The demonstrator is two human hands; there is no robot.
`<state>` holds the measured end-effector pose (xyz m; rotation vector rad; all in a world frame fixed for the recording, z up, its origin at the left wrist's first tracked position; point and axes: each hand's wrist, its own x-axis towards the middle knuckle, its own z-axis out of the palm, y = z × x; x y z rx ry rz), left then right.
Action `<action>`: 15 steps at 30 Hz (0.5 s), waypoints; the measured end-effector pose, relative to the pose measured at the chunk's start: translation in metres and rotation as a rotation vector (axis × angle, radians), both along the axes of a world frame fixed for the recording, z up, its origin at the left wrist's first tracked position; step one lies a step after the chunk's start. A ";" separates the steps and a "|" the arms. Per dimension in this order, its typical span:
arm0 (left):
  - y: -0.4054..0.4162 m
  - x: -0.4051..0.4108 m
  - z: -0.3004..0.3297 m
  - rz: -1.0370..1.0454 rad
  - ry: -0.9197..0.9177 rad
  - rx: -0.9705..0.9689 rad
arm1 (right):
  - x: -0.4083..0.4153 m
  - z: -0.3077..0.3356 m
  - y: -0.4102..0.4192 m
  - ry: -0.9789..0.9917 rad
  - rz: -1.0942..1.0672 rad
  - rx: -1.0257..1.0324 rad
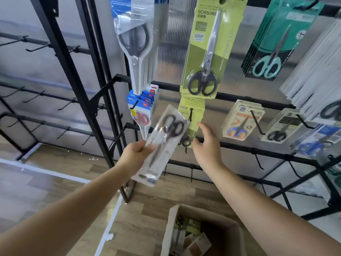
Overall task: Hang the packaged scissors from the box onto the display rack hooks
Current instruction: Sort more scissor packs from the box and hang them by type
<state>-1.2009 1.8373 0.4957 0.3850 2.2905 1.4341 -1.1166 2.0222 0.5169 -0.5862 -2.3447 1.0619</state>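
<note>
Pinching a clear scissors pack point(162, 143) by its left edge, the left hand point(135, 154) tilts it at frame centre. Just right, the right hand point(207, 145) reaches with loose fingers toward a hook point(191, 114) carrying green packs point(193, 117). Bare hooks point(258, 160) lie lower right; the box point(201, 235) sits below.

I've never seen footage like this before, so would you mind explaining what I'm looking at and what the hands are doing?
This is one picture from a camera worn on a person's head, looking forward and down at their own bare arms; no machine is involved. The left hand grips a clear packet of black-handled scissors, tilted. The right hand is open, reaching toward a green scissors pack hanging on a hook. In front stands a black display rack with other scissors packs hanging on it. Below, on the wooden floor, sits an open cardboard box with more packs in it.
</note>
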 end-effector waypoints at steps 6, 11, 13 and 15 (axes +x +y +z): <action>0.009 -0.008 0.040 -0.549 0.661 -0.805 | 0.002 0.002 -0.010 -0.411 0.490 0.710; 0.033 -0.002 0.077 -0.606 1.031 -0.958 | 0.001 0.018 -0.014 -0.325 0.343 0.577; 0.035 -0.001 0.095 -0.538 1.089 -0.909 | 0.003 0.027 -0.007 -0.240 0.300 0.588; 0.036 -0.003 0.119 -0.420 1.212 -0.731 | 0.006 0.035 0.001 -0.154 0.226 0.510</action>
